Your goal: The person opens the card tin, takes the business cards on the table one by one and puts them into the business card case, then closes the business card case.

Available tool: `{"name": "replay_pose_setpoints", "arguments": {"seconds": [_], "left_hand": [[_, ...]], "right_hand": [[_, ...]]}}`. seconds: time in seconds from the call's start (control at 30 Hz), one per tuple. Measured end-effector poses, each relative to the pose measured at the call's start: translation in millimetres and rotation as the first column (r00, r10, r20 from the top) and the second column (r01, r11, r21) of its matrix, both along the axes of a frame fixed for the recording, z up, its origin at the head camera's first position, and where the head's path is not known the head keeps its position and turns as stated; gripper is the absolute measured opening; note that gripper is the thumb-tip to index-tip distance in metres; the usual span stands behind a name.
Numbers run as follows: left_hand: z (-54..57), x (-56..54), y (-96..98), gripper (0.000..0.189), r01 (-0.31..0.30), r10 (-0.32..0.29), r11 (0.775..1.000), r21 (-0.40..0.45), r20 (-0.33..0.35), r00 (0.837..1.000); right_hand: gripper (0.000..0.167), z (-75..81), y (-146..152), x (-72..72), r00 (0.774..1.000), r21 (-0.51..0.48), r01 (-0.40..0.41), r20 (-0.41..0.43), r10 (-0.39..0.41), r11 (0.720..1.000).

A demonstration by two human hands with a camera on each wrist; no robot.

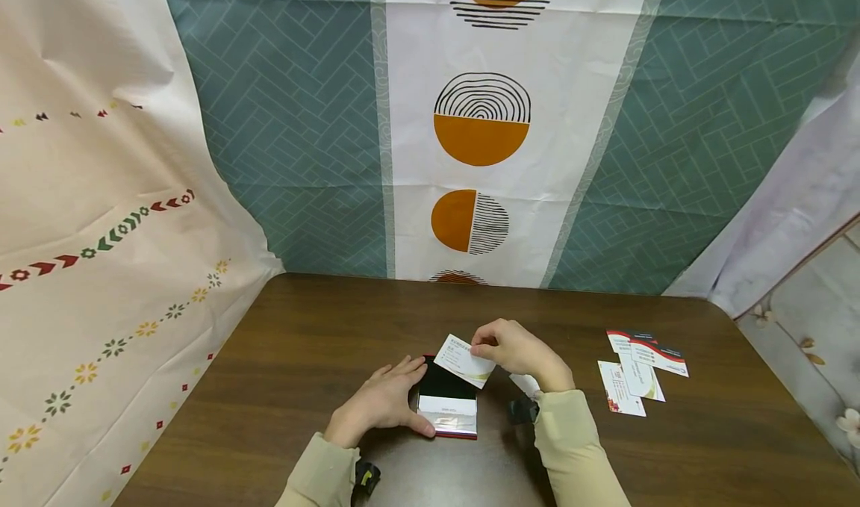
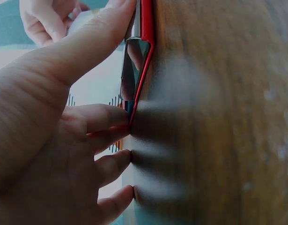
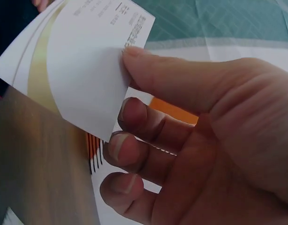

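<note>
An open business card case (image 1: 437,381) with a red edge, dark lining and silvery front part lies on the table. My left hand (image 1: 383,399) holds it at its left side, thumb on the silvery part and index finger by the far part; the left wrist view shows the other fingertips on the tabletop. Between thumb and fingers, my right hand (image 1: 520,352) pinches a white business card (image 3: 87,65) with a gold curved stripe. That card (image 1: 462,359) is tilted over the far right part of the case. A white strip shows inside the case.
Several business cards (image 1: 641,376), some with red and black bands, lie overlapping on the brown table (image 1: 295,358) at the right. Another white card (image 1: 525,384) is partly hidden under my right wrist. Patterned cloths (image 1: 322,119) hang behind the table and at its sides.
</note>
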State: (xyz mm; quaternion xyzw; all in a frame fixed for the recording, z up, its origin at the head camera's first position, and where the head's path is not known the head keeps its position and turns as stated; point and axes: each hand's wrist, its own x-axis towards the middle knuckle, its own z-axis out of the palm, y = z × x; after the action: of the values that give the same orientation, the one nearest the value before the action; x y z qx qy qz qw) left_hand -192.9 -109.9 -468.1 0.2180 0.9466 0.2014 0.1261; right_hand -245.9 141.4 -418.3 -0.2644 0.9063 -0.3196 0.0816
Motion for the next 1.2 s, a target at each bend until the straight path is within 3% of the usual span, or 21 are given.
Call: {"name": "replay_pose_setpoints", "arguments": {"seconds": [0.33,0.77,1.2], "left_hand": [[-1.0,-0.9,-1.6,0.108,0.006,-0.006,1.000,0.025,-0.003,1.000],[-3.3,-1.7,-0.7,0.109,0.002,-0.002,1.000,0.002,0.006,1.000],[-0.9,-0.8,-0.8,0.109,0.003,-0.003,1.000,-0.014,0.017,1.000]], "right_hand": [[0.012,-8.2,-21,1.0,0.994,0.063,-0.109,0.014,0.108,0.992],[0.019,-20.0,-37,5.4,0.993,0.149,-0.113,0.005,0.114,0.982],[0.018,-27.9,-44,6.1,0.990,0.166,-0.140,0.002,0.142,0.976]]}}
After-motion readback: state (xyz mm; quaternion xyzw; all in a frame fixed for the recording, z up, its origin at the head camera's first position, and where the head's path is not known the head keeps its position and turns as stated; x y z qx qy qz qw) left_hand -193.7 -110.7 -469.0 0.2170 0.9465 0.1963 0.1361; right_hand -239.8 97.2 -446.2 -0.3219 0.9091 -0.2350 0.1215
